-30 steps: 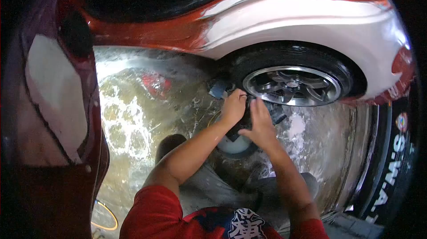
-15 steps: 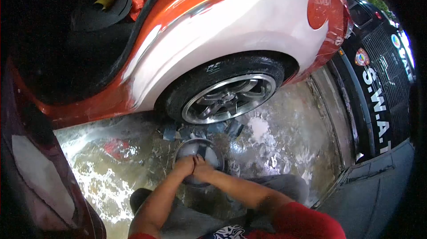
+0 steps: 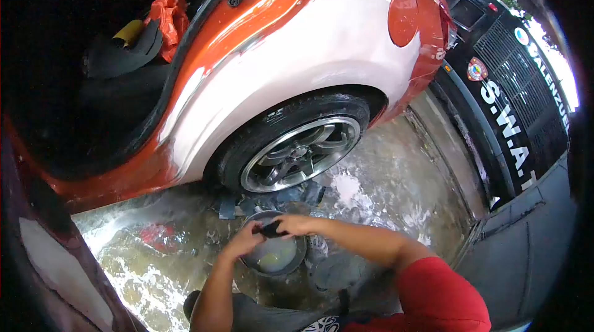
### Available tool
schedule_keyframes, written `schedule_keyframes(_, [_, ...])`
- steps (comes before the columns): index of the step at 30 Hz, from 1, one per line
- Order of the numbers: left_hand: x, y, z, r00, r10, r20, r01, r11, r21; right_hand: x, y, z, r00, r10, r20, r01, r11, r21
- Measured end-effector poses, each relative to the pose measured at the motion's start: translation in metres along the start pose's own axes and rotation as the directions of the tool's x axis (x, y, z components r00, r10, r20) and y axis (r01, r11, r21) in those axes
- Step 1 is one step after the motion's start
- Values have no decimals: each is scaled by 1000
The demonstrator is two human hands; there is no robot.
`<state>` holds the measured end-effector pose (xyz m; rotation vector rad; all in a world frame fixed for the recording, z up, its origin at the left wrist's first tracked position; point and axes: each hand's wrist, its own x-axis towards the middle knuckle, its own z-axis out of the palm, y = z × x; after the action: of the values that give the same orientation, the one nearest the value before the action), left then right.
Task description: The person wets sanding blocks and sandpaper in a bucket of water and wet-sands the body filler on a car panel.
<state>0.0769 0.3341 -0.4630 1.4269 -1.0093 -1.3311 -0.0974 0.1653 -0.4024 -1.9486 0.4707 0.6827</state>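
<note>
Over a round bucket (image 3: 302,259) of cloudy water, my left hand (image 3: 245,239) and my right hand (image 3: 296,225) hold a small dark sheet, which looks like sandpaper (image 3: 270,230), stretched between them. The fingers of each hand are closed on one end of it. Something pale yellowish (image 3: 275,260) shows in the water; I cannot make out what it is. Just beyond the bucket, several dark sheets (image 3: 297,195) lie on the wet floor beside the car's wheel (image 3: 301,154).
A red-orange car body (image 3: 260,29) with a pale whitish patch rises ahead, its door opening at left. Inside lie an orange bag (image 3: 167,26) and a yellow roll (image 3: 129,33). A black vehicle marked S.W.A.T (image 3: 507,122) stands at right. Suds lie on the wet floor (image 3: 408,171).
My hands were together over the bucket and are now apart, with the dark sheet spanning them. My right elbow has swung outward, and the view has shifted.
</note>
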Motion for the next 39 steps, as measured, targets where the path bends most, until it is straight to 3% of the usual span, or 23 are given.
schedule_keyframes(1, [3, 2, -4, 1000, 28, -12, -28, 1000, 1, -30, -32, -9, 984, 157, -81, -60, 728, 683])
schedule_keyframes(2, [5, 2, -7, 998, 56, -26, -56, 998, 1, -46, -48, -17, 992, 98, -78, -25, 765, 643])
schedule_keyframes(4, [-3, 35, -4, 985, 125, -122, -125, 992, 3, -60, -56, -26, 1000, 17, 5, -17, 921, 390])
schedule_keyframes(5, [-5, 43, -1, 951, 284, -119, -259, 948, 187, -66, -61, -28, 998, -13, 55, -1, 968, 252])
schedule_keyframes(6, [-5, 49, 0, 896, 436, -89, -379, 852, 361, -78, -73, -27, 992, 108, 66, -126, 894, 431])
schedule_keyframes(7, [-6, 59, 3, 819, 572, -34, -476, 711, 518, -78, -77, -31, 989, 128, 78, -149, 912, 382])
schedule_keyframes(9, [-18, 86, 15, 795, 605, -45, -468, 659, 589, -75, -83, -37, 980, 174, 100, -196, 939, 282])
schedule_keyframes(10, [-20, 95, 21, 783, 621, -49, -462, 631, 623, -68, -71, -30, 996, 61, -60, -59, 998, 33])
schedule_keyframes(13, [-16, 97, 30, 736, 670, -96, -493, 628, 602, -74, -71, -22, 958, 287, -6, -282, 944, 170])
schedule_keyframes(14, [-15, 99, 30, 718, 677, -164, -493, 660, 567, -84, -77, -26, 969, 236, -78, -225, 966, 124])
schedule_keyframes(15, [-16, 103, 28, 697, 679, -230, -495, 688, 532, -99, -83, -29, 949, 12, -316, -68, 984, -165])
schedule_keyframes(16, [-15, 107, 27, 675, 677, -293, -499, 712, 495, -117, -91, -34, 848, -264, -460, 22, 884, -467])
schedule_keyframes(18, [-7, 96, 16, 623, 670, -402, -430, 724, 540, -167, -160, -88, 741, -480, -469, 17, 712, -702])
schedule_keyframes(19, [-1, 85, 10, 592, 664, -457, -393, 732, 556, -187, -179, -113, 512, -691, -509, -44, 571, -820])
schedule_keyframes(20, [3, 67, 4, 643, 604, -471, -283, 759, 586, -212, -214, -147, 460, -770, -442, -143, 427, -893])
schedule_keyframes(21, [10, 50, 3, 667, 551, -501, -199, 780, 594, -237, -254, -168, 420, -790, -447, -309, 338, -889])
schedule_keyframes(22, [17, 33, 2, 686, 498, -531, -112, 793, 599, -248, -249, -209, 250, -908, -336, -411, 215, -886])
schedule_keyframes(23, [19, 20, 3, 697, 443, -563, -22, 799, 601, -263, -267, -243, 190, -952, -239, -561, 95, -822])
schedule_keyframes(24, [19, 12, 4, 759, 359, -544, 36, 810, 585, -273, -287, -272, 154, -962, -223, -612, 84, -786])
schedule_keyframes(27, [26, -10, 11, 812, 205, -547, 143, 839, 526, -283, -330, -339, 77, -993, -92, -684, 15, -730])
schedule_keyframes(33, [24, -11, 9, 817, 227, -530, 103, 847, 522, -236, -283, -369, 1, -1000, 18, -682, -14, -731])
schedule_keyframes(35, [24, -10, 8, 829, 222, -513, 103, 842, 530, -230, -261, -332, 189, -982, -13, -637, -113, -762])
schedule_keyframes(39, [22, -3, 7, 840, 212, -499, 107, 838, 535, -259, -283, -368, 319, -936, 146, -608, -320, -727])
